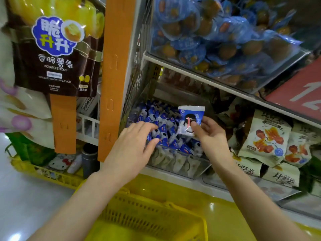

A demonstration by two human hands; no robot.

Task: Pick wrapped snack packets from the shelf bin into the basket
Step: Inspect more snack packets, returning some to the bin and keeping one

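A clear shelf bin point(175, 162) holds several small blue-and-white wrapped snack packets point(165, 122). My right hand point(210, 134) pinches one blue-and-white snack packet point(188, 119) upright just above the pile. My left hand point(133, 146) reaches into the bin from the left, fingers spread and resting on the packets, nothing visibly gripped. A yellow plastic basket point(152, 216) sits below my forearms at the bottom of the view.
An orange upright post point(112, 75) borders the bin on the left. A higher bin of blue-wrapped brown snacks point(225, 37) overhangs above. Green-and-white snack bags point(265, 138) fill the shelf to the right. A brown potato-stick bag point(55, 49) hangs at left; another yellow basket point(43, 171) stands below it.
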